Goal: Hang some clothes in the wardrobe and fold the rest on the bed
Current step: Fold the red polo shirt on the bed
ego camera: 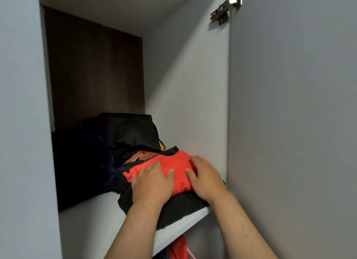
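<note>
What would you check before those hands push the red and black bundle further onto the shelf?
1. Both hands on the bundle: ok, left hand and right hand lie flat on the red and black bundle.
2. Bundle fully on the shelf: not ok, its black edge overhangs the front.
3. Room behind: not ok, dark clothes sit right behind.
4. Door clear: ok, open.
5. Bundle neatly folded: cannot tell.

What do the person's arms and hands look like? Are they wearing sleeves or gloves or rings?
Both arms are bare as far as the picture shows: no sleeves reach the forearms. The left hand and the right hand wear no gloves, and no watch, bracelet or ring shows. The fingers look short and broad, with short nails. The upper arms are out of view, so any short sleeve cannot be seen.
</note>
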